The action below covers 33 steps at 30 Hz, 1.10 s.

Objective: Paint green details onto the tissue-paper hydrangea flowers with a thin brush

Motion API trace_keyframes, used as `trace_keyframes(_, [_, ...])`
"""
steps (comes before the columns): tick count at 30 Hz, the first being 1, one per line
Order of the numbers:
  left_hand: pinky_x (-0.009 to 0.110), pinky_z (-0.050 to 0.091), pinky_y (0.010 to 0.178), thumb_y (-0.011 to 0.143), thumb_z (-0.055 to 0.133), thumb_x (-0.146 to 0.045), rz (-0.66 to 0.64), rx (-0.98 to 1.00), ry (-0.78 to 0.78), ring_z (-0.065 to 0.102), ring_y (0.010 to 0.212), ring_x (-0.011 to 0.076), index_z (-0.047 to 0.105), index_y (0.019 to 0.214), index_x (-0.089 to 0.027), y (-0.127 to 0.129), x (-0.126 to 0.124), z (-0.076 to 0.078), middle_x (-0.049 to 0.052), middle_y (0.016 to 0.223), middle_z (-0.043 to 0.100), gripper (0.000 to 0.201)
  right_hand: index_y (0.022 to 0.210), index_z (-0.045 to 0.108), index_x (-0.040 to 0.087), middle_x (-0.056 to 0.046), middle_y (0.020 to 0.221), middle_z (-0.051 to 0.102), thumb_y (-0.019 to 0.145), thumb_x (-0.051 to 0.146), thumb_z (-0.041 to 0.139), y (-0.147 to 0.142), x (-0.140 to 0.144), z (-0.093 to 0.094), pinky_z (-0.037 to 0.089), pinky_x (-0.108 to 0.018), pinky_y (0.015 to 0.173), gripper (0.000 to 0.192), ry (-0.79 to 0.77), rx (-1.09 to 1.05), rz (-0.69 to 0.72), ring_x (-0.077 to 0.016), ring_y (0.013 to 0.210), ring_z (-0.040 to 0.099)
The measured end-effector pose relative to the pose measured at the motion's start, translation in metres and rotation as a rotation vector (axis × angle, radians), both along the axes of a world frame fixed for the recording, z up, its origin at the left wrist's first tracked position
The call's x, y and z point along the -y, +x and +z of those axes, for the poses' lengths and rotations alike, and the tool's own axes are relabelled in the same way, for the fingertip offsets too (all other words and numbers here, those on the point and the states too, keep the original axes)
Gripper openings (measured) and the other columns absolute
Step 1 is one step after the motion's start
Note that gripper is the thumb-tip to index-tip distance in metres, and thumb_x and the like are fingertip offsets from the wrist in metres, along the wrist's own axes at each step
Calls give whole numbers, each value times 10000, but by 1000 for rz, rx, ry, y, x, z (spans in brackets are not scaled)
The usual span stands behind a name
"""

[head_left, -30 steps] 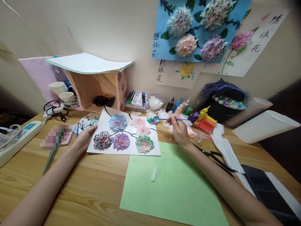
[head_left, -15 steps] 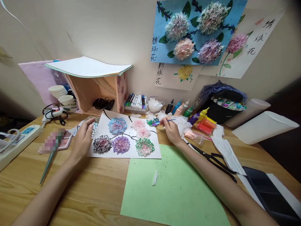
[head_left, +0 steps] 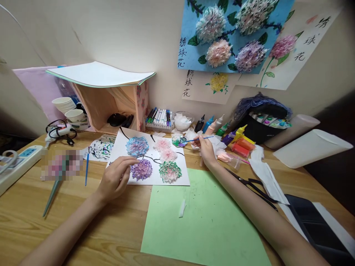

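My right hand (head_left: 207, 152) grips a thin blue paintbrush (head_left: 208, 137), its tip pointing left at a small round palette (head_left: 179, 141) smeared with green and purple paint. My left hand (head_left: 115, 179) is open with loosely bent fingers, over the lower left of the white sheet (head_left: 181, 177). It hides the flower in that corner; whether it touches the sheet I cannot tell. Other tissue flowers stay visible: a blue flower (head_left: 137, 146), a purple flower (head_left: 141, 170), a green-edged flower (head_left: 170, 171) and pink clusters (head_left: 165, 149). Black painted branches run between them.
Left lie a second blue brush (head_left: 87, 170) and paint-marked paper (head_left: 102, 147). Several paint bottles (head_left: 210, 127) and a bowl of tissue pieces (head_left: 183, 121) stand behind. Black scissors (head_left: 255, 184) lie right of a green sheet (head_left: 199, 218). A peach box (head_left: 111, 101) stands at the back.
My left hand has moved right from the sheet's left edge onto its lower corner, uncovering the second brush and the marked paper. My right hand has shifted slightly, still gripping its paintbrush.
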<state>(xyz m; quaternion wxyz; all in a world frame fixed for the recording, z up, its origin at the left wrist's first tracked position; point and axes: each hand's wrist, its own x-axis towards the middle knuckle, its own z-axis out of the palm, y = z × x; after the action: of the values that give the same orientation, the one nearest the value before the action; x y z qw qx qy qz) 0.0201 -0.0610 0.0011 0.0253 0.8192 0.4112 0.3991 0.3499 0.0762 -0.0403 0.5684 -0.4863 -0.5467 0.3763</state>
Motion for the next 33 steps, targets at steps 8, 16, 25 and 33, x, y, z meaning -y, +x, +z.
trace_keyframes(8, [331,477,812,861,413,-100,-13,-51,-24,606,940,206,589,1090,-223,0,-1,-7,79,996,656,315,742,554,229,-32,658,669,745,694,503,-7,3,-1,545,-371,627,468,-19,-21,38,-211,643,643])
trace_keyframes(16, [319,460,815,858,408,-66,-19,-46,22,601,939,202,575,1090,-210,0,-2,-5,79,995,644,320,766,547,218,-39,651,664,780,672,471,-4,0,-3,539,-377,629,460,-27,-45,24,-210,622,642])
trace_keyframes(25, [302,468,793,843,426,-58,-23,-33,28,608,910,197,597,1068,-206,-1,-3,-5,71,978,652,319,775,568,218,-28,692,644,829,544,498,-6,8,6,493,-345,672,338,45,9,39,-198,690,626])
trace_keyframes(33, [286,465,710,861,414,-59,1,-60,120,600,810,182,597,1006,-175,0,-4,-3,69,878,628,261,787,536,211,8,717,564,845,311,462,-12,46,31,430,-283,618,137,192,-44,18,-141,641,542])
